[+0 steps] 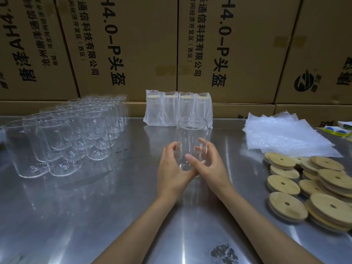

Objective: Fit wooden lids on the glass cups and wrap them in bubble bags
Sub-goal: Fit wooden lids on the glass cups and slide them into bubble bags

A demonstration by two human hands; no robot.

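Backdrop: stacked cardboard cartons (133, 44) printed with black lettering, forming a wall behind a brushed steel desk (114, 216).

Stock, desk left: a block of bare glass cups (72, 134), upright, in close rows, no lids.

Stock, desk rear centre: four wrapped cups (178, 109), each lidded and sleeved in a bubble bag, standing side by side against the cartons.

Stock, desk right: a fanned sheaf of empty bubble bags (285, 136); nearer the person, loose heaps of round wooden lids (312, 189), each with a centre hole. A few printed sheets or labels (344, 128) at the far right edge, detail not legible.

Item in hand: one glass cup (191, 138), upright at desk centre, just in front of the wrapped four, mouth uncovered.

Left hand (172, 168): fingers curled round the cup's lower left side, gripping it.

Right hand (204, 161): thumb across the cup's near base, fingers spread and half open at its right side; contact looks light, whether it truly grips I cannot tell.

Step, as judged: a fresh cup brought to the work spot, lid not yet fitted.

Next move, as judged: the right hand would reach to the lid heaps, take a single lid, and seat it flat on the rim while the left steadies the glass; bagging follows.
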